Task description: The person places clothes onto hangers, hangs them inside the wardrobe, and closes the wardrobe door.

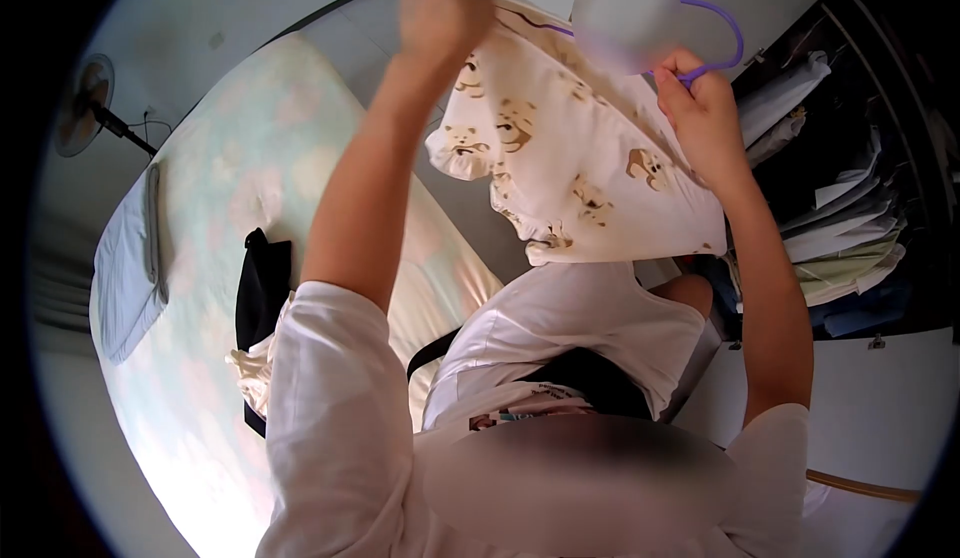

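A cream garment with brown animal prints (570, 158) hangs in front of me, with ruffled edges at its lower left. My left hand (445, 13) is closed on the garment's upper left corner. My right hand (700, 108) is closed round a purple hanger (738, 33) at the upper right, beside the garment's edge. Part of the purple hanger runs behind the cloth toward my left hand. A blurred patch covers the area between the two hands.
On the left is a bed (200, 238) with a folded blue blanket (135, 268), a black garment (265, 288) and a cream cloth (255, 373). A fan (85, 108) stands beyond. An open wardrobe at right holds stacked clothes (850, 248).
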`<state>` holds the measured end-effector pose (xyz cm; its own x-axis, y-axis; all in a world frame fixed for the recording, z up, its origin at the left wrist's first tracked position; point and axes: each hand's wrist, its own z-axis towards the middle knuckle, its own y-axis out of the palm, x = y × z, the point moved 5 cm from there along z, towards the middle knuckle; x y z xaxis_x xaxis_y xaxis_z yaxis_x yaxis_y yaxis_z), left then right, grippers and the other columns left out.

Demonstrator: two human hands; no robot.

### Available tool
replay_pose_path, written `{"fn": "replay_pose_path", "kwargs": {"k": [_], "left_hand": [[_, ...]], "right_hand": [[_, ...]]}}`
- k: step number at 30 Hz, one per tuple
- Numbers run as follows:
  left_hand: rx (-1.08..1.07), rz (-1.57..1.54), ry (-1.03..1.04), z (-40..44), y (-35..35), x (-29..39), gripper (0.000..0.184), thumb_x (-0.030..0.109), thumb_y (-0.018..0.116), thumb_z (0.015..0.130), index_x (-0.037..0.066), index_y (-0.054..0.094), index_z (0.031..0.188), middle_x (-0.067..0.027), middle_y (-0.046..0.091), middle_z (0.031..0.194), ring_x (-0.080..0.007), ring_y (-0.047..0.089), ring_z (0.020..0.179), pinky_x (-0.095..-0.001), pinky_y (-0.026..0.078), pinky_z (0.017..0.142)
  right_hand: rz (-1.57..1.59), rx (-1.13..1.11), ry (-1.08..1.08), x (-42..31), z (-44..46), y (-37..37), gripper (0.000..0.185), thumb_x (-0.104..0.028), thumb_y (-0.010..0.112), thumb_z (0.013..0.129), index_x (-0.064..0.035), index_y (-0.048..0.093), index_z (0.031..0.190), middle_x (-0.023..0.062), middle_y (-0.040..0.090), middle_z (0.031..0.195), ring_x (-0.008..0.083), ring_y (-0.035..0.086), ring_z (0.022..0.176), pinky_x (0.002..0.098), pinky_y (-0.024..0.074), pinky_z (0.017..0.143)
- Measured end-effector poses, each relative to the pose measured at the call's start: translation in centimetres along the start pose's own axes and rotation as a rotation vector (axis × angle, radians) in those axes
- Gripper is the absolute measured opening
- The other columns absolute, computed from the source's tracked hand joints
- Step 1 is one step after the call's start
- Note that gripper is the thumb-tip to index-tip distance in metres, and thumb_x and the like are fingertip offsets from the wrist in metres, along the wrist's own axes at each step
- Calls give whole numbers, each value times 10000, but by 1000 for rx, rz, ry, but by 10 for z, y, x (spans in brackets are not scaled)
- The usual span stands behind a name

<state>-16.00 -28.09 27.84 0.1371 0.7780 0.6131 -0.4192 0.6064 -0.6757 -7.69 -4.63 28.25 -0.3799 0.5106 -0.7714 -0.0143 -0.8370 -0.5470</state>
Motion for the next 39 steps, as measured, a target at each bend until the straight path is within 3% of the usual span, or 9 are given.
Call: {"fn": "replay_pose_path", "kwargs": {"k": [6,10,12,15,23,28,32,36,39], "left_hand": [[104,-183,272,-56,26,4,347,97,619,639,31,502,958,-116,562,635,-274,569,572,-338,466,569],[206,-288,415,-114,21,51,497,217,697,660,63,467,1073,-132,528,1001,-234,529,886,-348,428,743],[79,64,886,-142,20,84,559,303,713,661,76,460,1105,-106,438,1159,-197,461,1010,-331,368,820],[-71,-77,976,-160,50,92,383,289,669,712,65,529,988,-80,517,1036,-197,509,911,-310,353,800],[-163,-576,708,-172,51,127,135,134,623,757,11,566,769,-140,543,655,-306,532,630,-347,416,570],[-116,-700,649,-151,49,108,257,138,677,725,5,564,913,-117,583,765,-267,573,708,-331,443,646],[453,-403,758,-111,-12,82,456,233,685,712,19,477,1058,-98,545,919,-269,521,857,-361,377,760],[493,-9,818,-79,-53,66,439,338,635,758,54,514,1070,-114,542,975,-250,510,913,-389,339,813],[302,-51,740,-68,-76,74,155,155,585,801,1,579,805,-160,586,769,-307,568,677,-381,443,610]], "right_hand": [[215,238,65,7,-2,-18,163,-98,457,859,0,586,846,-23,459,573,32,367,499,183,288,454],[337,186,137,-1,4,-13,163,-84,443,852,-9,588,858,-13,470,598,40,381,508,180,297,459],[457,137,166,-6,6,-10,177,-126,449,889,-12,546,983,-16,444,621,17,293,449,158,224,393],[477,115,152,-15,9,-9,182,-116,437,892,-18,533,1011,-3,456,651,17,304,471,160,254,411],[510,-295,143,-8,17,24,186,-109,399,894,-21,549,960,10,481,733,50,376,558,165,329,517],[233,-445,155,-26,16,9,200,-89,406,867,-14,583,924,-7,510,692,53,412,549,202,347,481],[277,-376,53,-58,17,-11,222,-145,420,885,-20,522,1038,1,492,713,-2,333,503,124,258,416],[330,-458,53,-95,22,-38,205,-101,416,891,17,473,1049,59,528,723,38,346,503,157,279,439],[218,-342,14,-103,17,-47,180,-64,414,892,38,454,1035,76,531,705,37,320,480,156,252,414]]}}
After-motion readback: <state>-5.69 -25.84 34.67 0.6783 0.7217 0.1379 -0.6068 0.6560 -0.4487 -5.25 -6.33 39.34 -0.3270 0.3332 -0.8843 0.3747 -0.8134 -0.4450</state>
